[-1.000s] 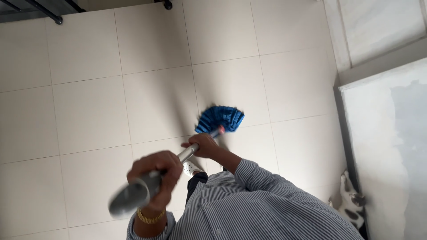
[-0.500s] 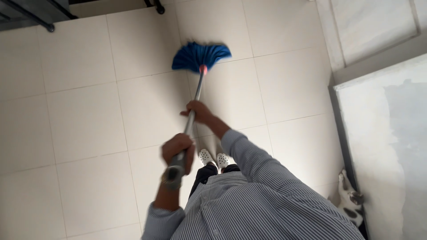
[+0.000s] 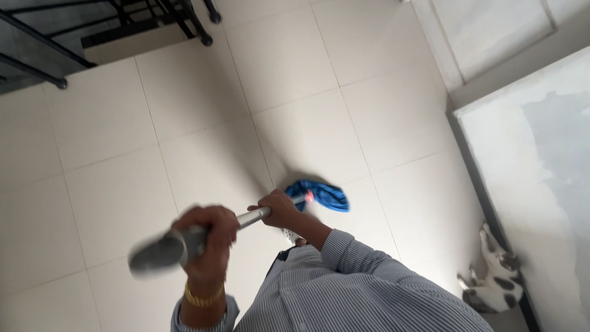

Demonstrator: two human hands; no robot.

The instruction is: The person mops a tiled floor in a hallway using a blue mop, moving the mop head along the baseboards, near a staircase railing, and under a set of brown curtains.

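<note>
left hand point(image 3: 206, 237) lower left of centre, fingers wrapped round grey mop handle point(image 3: 184, 243) near its top end | right hand point(image 3: 281, 209) at centre, fingers closed on handle lower down | blue mop head point(image 3: 324, 195) just right, on pale tiled floor point(image 3: 110, 172) | cat point(image 3: 491, 280) lower right by wall

mop handle point(image 3: 246, 218): smooth grey metal | mop head point(image 3: 324, 195): blue cloth | floor point(image 3: 110, 184): glossy tile

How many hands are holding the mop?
2. The left hand grips the top end of the mop handle, nearest the camera. The right hand grips lower down, just above the blue mop head.
</note>
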